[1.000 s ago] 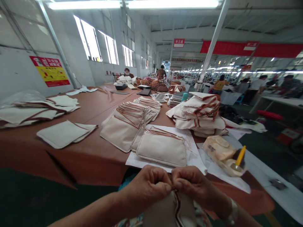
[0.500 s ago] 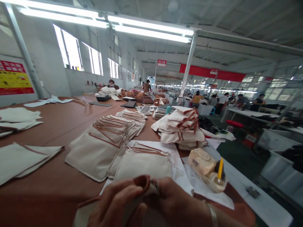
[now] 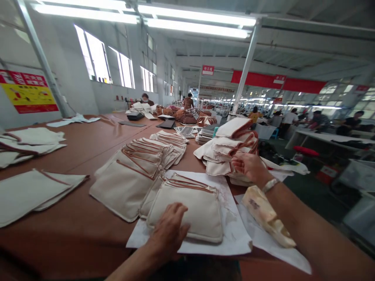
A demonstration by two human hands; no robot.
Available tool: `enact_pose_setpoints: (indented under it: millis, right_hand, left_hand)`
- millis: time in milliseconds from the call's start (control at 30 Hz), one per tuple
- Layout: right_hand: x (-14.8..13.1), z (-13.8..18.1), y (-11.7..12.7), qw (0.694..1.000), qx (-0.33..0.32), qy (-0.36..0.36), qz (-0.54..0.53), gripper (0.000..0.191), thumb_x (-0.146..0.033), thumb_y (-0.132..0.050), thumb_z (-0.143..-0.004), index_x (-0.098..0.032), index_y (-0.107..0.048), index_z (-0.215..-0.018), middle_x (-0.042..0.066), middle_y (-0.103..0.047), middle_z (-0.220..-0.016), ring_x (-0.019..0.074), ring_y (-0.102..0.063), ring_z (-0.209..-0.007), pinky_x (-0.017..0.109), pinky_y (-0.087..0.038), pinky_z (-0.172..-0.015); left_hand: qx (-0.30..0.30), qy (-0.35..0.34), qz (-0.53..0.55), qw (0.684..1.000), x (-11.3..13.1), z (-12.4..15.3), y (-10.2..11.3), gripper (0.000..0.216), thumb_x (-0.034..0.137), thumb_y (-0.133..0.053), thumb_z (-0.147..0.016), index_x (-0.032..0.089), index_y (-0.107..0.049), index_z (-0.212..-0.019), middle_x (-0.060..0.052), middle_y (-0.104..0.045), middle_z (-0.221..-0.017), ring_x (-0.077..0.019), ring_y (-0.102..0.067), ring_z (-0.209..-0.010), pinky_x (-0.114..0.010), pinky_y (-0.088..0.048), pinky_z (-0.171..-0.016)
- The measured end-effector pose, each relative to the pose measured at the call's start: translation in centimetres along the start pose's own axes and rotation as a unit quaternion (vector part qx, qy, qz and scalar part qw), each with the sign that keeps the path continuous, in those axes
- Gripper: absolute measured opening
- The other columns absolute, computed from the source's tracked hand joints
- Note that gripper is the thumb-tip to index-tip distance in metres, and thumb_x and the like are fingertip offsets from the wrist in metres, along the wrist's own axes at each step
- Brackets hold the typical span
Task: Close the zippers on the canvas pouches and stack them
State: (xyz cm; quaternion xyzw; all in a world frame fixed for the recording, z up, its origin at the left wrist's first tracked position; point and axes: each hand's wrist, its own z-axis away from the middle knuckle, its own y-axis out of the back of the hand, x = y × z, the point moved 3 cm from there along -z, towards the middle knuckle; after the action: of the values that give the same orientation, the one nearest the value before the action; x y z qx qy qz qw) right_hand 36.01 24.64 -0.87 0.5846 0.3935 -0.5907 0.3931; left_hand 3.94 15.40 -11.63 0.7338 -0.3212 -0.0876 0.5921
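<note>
My left hand (image 3: pixel 168 230) lies flat, fingers stretched out, on a cream fabric pouch with brown piping (image 3: pixel 193 212) that rests on a white paper sheet (image 3: pixel 231 230) at the table's near edge. My right hand (image 3: pixel 249 166) reaches out to a tall stack of folded cream pieces with brown trim (image 3: pixel 231 150) and its fingers close on a piece in the stack. A bracelet sits on that wrist.
A fanned row of finished pouches (image 3: pixel 137 168) lies left of the paper. More cream pieces (image 3: pixel 32 191) lie at far left on the brown table (image 3: pixel 73 234). A pale plastic-wrapped item (image 3: pixel 266 214) sits under my right forearm. Other people work in the distance.
Both hands were pinched together on a pouch close to my body. Now the pouch lies on the paper under my left hand, and my right hand has reached to the stack.
</note>
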Motion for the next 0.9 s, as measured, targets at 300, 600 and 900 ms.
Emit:
enact_pose_setpoints:
  millis: [300, 600, 900]
  right_hand:
    - [16.0, 9.6, -2.7, 0.999, 0.004, -0.03, 0.035, 0.02, -0.028, -0.065, -0.085, -0.013, -0.065, -0.098, 0.005, -0.072, -0.082, 0.0168, -0.068, -0.067, 0.024, -0.051, -0.053]
    - [17.3, 6.5, 0.3, 0.998, 0.065, 0.011, -0.003, 0.037, -0.045, -0.064, -0.08, -0.015, -0.061, -0.102, 0.01, -0.071, -0.094, 0.0229, -0.069, -0.079, 0.032, -0.055, -0.061]
    - [15.7, 5.6, -4.0, 0.987, -0.156, 0.031, 0.036, 0.028, -0.036, -0.055, -0.094, -0.013, -0.064, -0.108, 0.008, -0.071, -0.097, 0.0216, -0.07, -0.088, 0.039, -0.057, -0.077]
  left_hand:
    - [-0.064, 0.018, -0.051, 0.996, -0.4, -13.6, -7.5, 0.032, 0.04, -0.061, -0.093, 0.014, -0.062, -0.111, -0.01, -0.062, -0.113, -0.0259, -0.058, -0.107, -0.048, -0.046, -0.096]
    - [-0.036, -0.075, -0.07, 0.994, 1.9, -12.7, -5.4, 0.017, 0.017, -0.05, -0.097, 0.017, -0.066, -0.091, -0.01, -0.06, -0.105, -0.0247, -0.054, -0.103, -0.039, -0.042, -0.091]
    - [-0.04, -0.04, -0.026, 0.998, 1.2, -7.8, -2.3, 0.019, 0.019, -0.045, -0.096, 0.017, -0.063, -0.091, -0.007, -0.064, -0.09, -0.0217, -0.06, -0.08, -0.031, -0.042, -0.072]
